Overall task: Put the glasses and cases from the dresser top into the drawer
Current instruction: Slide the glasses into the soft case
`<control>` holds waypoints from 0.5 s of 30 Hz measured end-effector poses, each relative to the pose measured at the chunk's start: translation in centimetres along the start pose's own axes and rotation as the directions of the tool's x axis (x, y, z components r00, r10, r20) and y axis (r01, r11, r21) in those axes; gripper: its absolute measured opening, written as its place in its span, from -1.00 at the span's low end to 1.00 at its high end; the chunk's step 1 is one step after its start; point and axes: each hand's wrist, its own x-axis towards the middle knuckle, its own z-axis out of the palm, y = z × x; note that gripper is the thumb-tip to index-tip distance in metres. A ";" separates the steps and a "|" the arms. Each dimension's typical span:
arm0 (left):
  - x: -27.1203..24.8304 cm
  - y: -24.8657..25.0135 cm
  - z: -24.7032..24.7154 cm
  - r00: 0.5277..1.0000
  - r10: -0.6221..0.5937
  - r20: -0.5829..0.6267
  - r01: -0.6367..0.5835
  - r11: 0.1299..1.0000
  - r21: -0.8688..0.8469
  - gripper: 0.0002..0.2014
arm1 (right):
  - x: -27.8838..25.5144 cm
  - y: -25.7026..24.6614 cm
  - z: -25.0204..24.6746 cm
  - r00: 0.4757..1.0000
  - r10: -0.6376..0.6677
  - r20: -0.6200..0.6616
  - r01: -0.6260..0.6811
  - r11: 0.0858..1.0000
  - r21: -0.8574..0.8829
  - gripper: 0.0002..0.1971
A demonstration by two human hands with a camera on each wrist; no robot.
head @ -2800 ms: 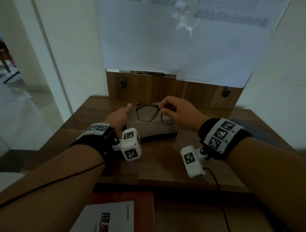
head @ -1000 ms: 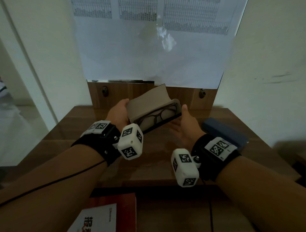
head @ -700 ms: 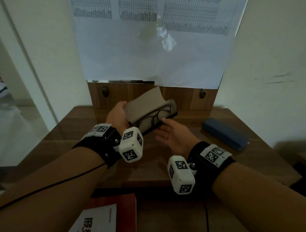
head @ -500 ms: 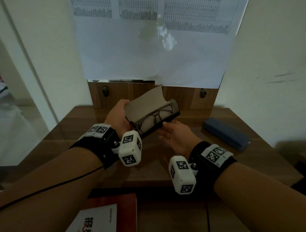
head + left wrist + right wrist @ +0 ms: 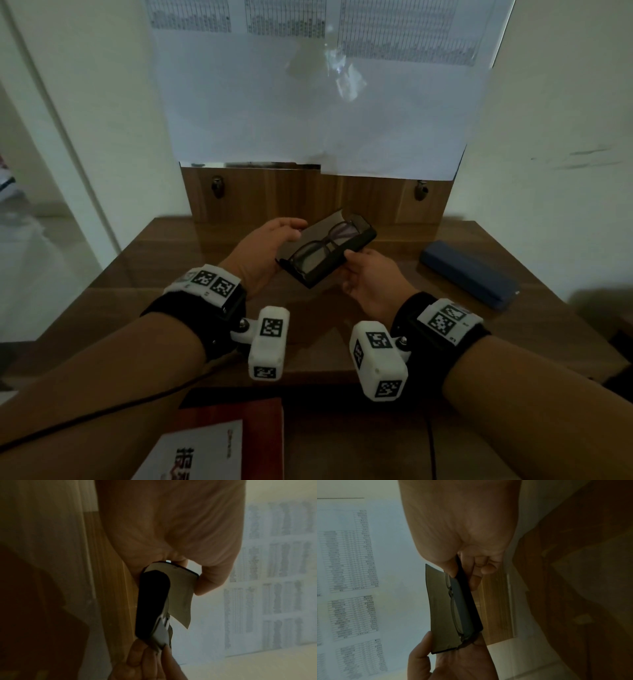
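A dark glasses case (image 5: 356, 241) hangs open above the dresser top (image 5: 191, 260), with black-framed glasses (image 5: 320, 248) lying inside. My left hand (image 5: 284, 240) grips its left end, thumb on the half-lowered lid (image 5: 320, 222). My right hand (image 5: 356, 270) pinches the front edge near the right end. In the left wrist view the case (image 5: 150, 601) and its lid flap (image 5: 180, 595) sit under my thumb. The right wrist view shows the case (image 5: 464, 608), the glasses (image 5: 453, 609) and my curled fingers (image 5: 476, 574). A second, blue case (image 5: 469, 274) lies shut at the right.
A wooden back panel (image 5: 308, 192) with two knobs rises behind the dresser top, with printed sheets (image 5: 308, 85) on the wall above. A red and white book (image 5: 219, 442) lies below the front edge. A white wall stands close on the right.
The case has come down and tipped flatter, and its lid has dropped from upright towards the glasses. My right hand has shifted from under the case to pinching its front edge.
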 end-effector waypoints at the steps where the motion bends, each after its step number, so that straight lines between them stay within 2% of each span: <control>1: 0.0 -0.1 0.0 1.000 0.010 0.007 -0.010 0.999 0.044 -0.79 | 0.0 0.0 0.0 1.000 0.003 -0.002 -0.003 1.000 -0.001 -0.66; 5: -0.4 -0.6 -0.2 0.996 0.060 0.059 -0.074 0.960 0.272 -0.79 | 0.2 0.3 -0.1 1.000 0.005 -0.017 -0.005 1.000 -0.012 -0.65; 9: -0.5 -1.1 0.0 0.993 0.083 0.082 -0.110 0.903 0.416 -0.72 | 0.2 0.5 0.1 0.999 -0.025 -0.047 0.024 0.999 -0.023 -0.66; 15: -0.5 -1.9 0.1 0.999 0.019 0.034 -0.034 0.840 0.541 -0.29 | 0.3 0.5 0.2 0.995 -0.051 -0.080 0.050 0.999 -0.015 -0.66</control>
